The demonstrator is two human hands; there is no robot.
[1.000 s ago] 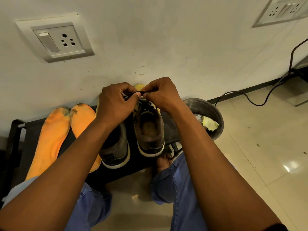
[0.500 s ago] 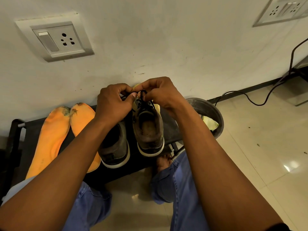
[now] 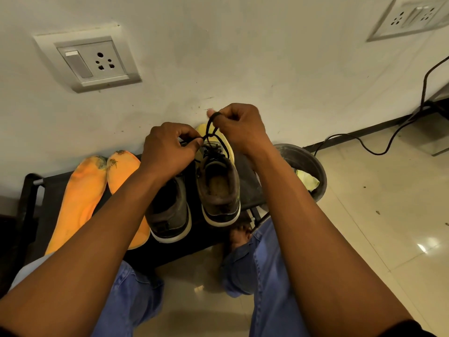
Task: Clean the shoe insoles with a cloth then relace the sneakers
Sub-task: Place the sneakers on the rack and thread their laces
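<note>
Two dark sneakers stand side by side on a low black stand (image 3: 209, 242), heels toward me: the right sneaker (image 3: 217, 188) and the left sneaker (image 3: 170, 210). A black lace (image 3: 211, 128) runs up from the right sneaker's eyelets. My left hand (image 3: 170, 149) pinches one strand of it beside the tongue. My right hand (image 3: 239, 128) is raised above the shoe's toe and holds the other strand, which is looped round a fingertip. Two orange insoles (image 3: 85, 198) lie on the stand at the left.
A dark round basin (image 3: 313, 164) with a yellow-green cloth (image 3: 307, 180) sits on the tiled floor right of the stand. The white wall carries two socket plates (image 3: 93, 62). A black cable (image 3: 364, 142) trails along the floor at right. My knees in blue jeans are below.
My right hand has lifted up and away from the shoe, drawing the lace taut into a visible strand. My left hand has stayed by the tongue, still pinching its end.
</note>
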